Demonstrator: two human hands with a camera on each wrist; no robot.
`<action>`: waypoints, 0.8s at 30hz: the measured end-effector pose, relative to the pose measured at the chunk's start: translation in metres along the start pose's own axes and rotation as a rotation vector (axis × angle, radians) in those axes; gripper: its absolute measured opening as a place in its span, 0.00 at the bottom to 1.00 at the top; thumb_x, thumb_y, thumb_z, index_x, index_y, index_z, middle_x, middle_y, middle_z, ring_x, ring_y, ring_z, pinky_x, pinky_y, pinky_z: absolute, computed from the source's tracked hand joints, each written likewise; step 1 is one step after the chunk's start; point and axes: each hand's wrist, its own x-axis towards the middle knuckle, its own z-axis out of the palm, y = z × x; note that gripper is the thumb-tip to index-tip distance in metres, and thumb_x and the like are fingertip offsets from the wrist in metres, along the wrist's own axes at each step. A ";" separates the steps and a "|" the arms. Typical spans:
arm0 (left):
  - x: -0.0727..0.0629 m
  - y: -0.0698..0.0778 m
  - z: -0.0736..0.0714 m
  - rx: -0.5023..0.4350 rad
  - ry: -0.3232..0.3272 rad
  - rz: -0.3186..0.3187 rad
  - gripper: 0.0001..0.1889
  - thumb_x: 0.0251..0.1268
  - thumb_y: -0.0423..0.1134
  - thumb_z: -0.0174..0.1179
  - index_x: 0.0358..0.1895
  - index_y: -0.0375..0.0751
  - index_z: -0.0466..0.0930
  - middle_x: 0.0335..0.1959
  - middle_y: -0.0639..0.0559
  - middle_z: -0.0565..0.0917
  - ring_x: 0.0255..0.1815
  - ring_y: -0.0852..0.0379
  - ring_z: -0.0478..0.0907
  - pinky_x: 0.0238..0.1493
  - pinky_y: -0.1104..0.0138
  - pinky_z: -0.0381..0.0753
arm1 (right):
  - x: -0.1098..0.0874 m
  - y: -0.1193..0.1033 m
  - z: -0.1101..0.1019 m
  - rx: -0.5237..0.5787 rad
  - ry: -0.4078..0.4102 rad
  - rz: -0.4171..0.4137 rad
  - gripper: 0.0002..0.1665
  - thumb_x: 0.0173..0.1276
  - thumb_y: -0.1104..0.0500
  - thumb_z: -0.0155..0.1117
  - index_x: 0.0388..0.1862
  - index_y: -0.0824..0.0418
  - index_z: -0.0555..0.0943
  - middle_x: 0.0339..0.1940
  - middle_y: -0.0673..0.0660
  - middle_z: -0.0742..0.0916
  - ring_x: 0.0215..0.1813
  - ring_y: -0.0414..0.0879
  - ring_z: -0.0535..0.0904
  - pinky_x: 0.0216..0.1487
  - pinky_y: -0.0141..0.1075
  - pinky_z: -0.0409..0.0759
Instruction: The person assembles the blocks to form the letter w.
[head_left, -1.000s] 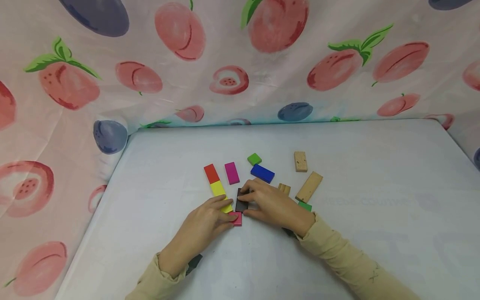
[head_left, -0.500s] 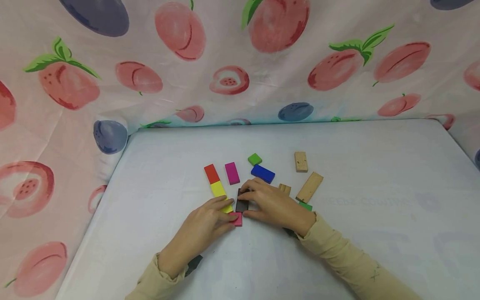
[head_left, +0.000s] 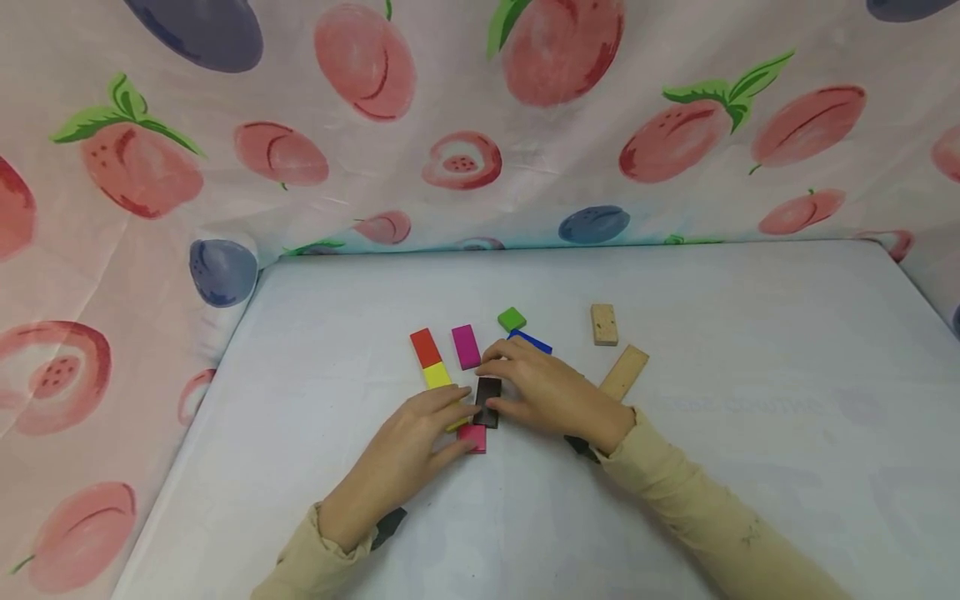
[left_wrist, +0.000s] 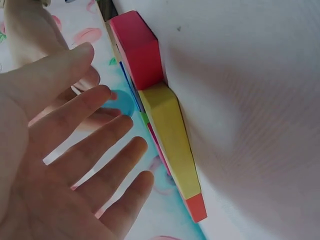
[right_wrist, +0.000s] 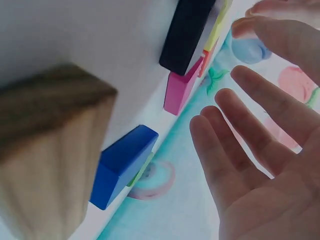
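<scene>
A black block (head_left: 489, 408) lies at the far edge of a pinkish-red block (head_left: 477, 435). My right hand (head_left: 558, 387) hovers over it; in the right wrist view the fingers (right_wrist: 250, 145) are relaxed and stand apart from the black block (right_wrist: 186, 37). On the left, my left hand (head_left: 405, 442) partly covers a yellow block (head_left: 437, 375) and the pinkish-red one. Its fingers are spread and hold nothing in the left wrist view, beside the yellow block (left_wrist: 172, 145). A red block (head_left: 426, 347) continues the row beyond the yellow.
Behind the hands lie a magenta block (head_left: 466, 347), a blue block (head_left: 536, 342) and a small green block (head_left: 512, 318). To the right are two plain wooden blocks, one short (head_left: 603, 325) and one long (head_left: 626, 372). A fruit-print cloth (head_left: 375, 183) hangs behind the white table (head_left: 750, 350).
My right fingers have come off the black block and the hand has shifted up, covering more of the blue block. My left fingers have lifted from the yellow and pinkish-red blocks.
</scene>
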 end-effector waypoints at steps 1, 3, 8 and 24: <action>0.000 0.000 0.000 0.004 -0.004 0.004 0.24 0.56 0.47 0.74 0.57 0.47 0.84 0.63 0.50 0.80 0.66 0.50 0.74 0.66 0.55 0.76 | 0.001 0.000 -0.001 -0.002 0.000 0.002 0.22 0.63 0.55 0.73 0.56 0.60 0.84 0.55 0.53 0.82 0.58 0.46 0.75 0.58 0.37 0.82; 0.000 -0.001 0.001 0.010 -0.019 0.010 0.25 0.58 0.48 0.72 0.59 0.47 0.83 0.63 0.50 0.79 0.68 0.50 0.73 0.69 0.54 0.72 | 0.004 0.001 -0.002 -0.007 0.005 0.004 0.22 0.64 0.55 0.73 0.56 0.60 0.84 0.55 0.53 0.82 0.59 0.46 0.76 0.60 0.39 0.81; 0.001 -0.003 0.004 0.018 -0.047 0.034 0.25 0.62 0.49 0.69 0.62 0.49 0.81 0.66 0.50 0.78 0.73 0.49 0.67 0.76 0.49 0.59 | 0.012 0.003 -0.001 -0.012 0.024 -0.003 0.21 0.65 0.55 0.71 0.56 0.61 0.83 0.55 0.54 0.81 0.59 0.47 0.76 0.62 0.40 0.80; 0.002 -0.006 0.011 0.117 -0.098 0.091 0.26 0.68 0.53 0.62 0.67 0.52 0.76 0.73 0.48 0.71 0.75 0.45 0.64 0.76 0.47 0.59 | 0.035 0.010 0.001 -0.037 -0.013 0.062 0.32 0.66 0.53 0.71 0.66 0.63 0.76 0.67 0.58 0.77 0.68 0.50 0.72 0.68 0.42 0.75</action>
